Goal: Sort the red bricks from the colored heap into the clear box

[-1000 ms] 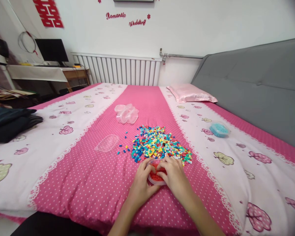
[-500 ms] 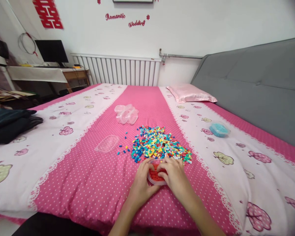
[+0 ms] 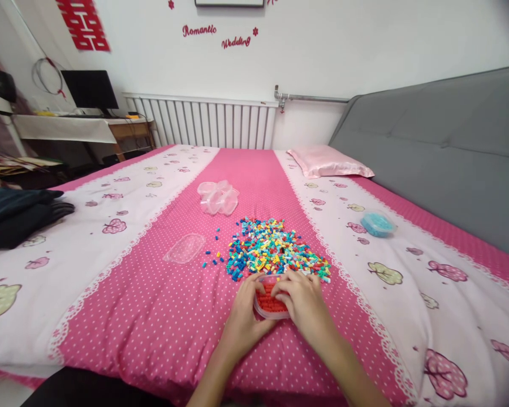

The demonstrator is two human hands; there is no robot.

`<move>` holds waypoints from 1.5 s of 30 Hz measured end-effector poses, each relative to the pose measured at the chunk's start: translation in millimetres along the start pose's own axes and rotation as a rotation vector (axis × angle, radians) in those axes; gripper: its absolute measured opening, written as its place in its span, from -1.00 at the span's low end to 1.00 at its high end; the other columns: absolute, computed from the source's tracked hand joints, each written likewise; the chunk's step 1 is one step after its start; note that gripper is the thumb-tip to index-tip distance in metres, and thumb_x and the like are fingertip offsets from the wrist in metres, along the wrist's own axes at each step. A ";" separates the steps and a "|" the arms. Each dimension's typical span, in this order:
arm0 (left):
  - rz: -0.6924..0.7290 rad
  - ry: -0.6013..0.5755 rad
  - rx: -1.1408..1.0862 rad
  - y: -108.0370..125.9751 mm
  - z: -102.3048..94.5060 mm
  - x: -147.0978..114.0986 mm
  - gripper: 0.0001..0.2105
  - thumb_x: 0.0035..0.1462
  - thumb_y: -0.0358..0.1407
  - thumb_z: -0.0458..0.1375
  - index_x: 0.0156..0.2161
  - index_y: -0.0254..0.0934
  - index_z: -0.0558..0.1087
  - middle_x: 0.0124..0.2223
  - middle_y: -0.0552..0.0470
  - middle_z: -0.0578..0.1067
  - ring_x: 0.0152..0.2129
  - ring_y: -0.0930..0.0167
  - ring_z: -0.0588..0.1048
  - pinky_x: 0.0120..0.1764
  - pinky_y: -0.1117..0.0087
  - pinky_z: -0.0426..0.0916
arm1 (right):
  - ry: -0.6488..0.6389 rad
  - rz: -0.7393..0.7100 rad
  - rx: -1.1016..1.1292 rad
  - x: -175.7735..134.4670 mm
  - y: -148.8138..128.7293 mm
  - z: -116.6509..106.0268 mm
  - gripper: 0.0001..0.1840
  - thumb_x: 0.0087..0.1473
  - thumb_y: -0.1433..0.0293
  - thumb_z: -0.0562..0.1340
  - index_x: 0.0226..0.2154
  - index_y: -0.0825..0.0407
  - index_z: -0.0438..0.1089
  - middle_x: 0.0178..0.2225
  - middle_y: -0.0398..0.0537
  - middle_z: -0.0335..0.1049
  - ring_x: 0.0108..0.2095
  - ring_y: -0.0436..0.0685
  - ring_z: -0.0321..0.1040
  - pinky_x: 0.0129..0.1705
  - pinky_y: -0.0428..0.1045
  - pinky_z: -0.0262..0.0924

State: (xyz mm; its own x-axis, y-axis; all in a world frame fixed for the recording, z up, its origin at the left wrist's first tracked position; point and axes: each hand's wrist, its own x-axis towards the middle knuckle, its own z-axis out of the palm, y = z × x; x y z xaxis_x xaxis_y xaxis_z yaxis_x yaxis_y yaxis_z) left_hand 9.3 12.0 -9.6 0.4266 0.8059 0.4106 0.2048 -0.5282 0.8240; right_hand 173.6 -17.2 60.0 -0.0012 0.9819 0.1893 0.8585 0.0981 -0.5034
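Observation:
A small clear plastic box stands on the bed in front of me, with rows of small red building bricks inside. My left hand is closed around the box's left side, fingers at its far rim and thumb along the near edge. My right hand reaches over the right side with its fingers bent and drawn together above the bricks. Whatever its fingertips hold is too small and hidden to make out. Just beyond the box lies a heap of small mixed-colour building bricks.
A clear lid lies left of the heap, with a few loose bricks between. Several clear empty boxes sit farther back. On the right is a clear box of light-blue pieces. A pink pillow rests near the grey headboard.
My right hand's fingers have drawn back and curled slightly, so more of the red bricks shows. My left hand and the box stay nearly where they were.

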 end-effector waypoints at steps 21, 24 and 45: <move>0.094 0.159 0.119 -18.6 -0.3 4.7 -0.42 0.06 -0.40 0.22 0.20 -0.18 0.20 0.22 -0.20 0.34 0.24 0.10 0.35 0.24 -0.06 0.30 | 0.368 0.274 0.062 12.4 124.3 -32.3 -0.75 0.15 0.40 0.19 -0.24 -0.09 0.61 -0.23 -0.05 0.49 -0.16 0.18 0.43 -0.02 0.09 0.18; 0.099 0.148 0.153 -20.7 -2.4 6.3 -0.42 0.06 -0.38 0.22 0.20 -0.18 0.20 0.22 -0.20 0.35 0.24 0.07 0.35 0.24 -0.11 0.30 | 0.329 0.255 0.072 13.8 120.7 -31.3 -0.75 0.12 0.45 0.23 -0.22 -0.11 0.61 -0.20 -0.06 0.50 -0.13 0.17 0.44 0.02 0.09 0.18; 0.109 0.132 0.205 -18.5 -4.4 7.4 -0.42 0.07 -0.38 0.20 0.20 -0.18 0.19 0.23 -0.21 0.36 0.23 0.06 0.36 0.22 -0.10 0.32 | 0.264 0.211 -0.014 26.1 136.5 -25.3 -0.72 0.17 0.52 0.22 -0.10 0.03 0.56 0.00 0.02 0.57 0.04 0.15 0.44 0.15 0.03 0.19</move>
State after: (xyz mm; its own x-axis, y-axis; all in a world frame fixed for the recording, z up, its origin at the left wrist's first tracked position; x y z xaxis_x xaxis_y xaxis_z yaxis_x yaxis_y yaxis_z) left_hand 4.8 28.9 -20.1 0.3399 0.7618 0.5515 0.3438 -0.6465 0.6811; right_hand 303.7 17.7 17.5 0.3087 0.9044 0.2946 0.8327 -0.1073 -0.5433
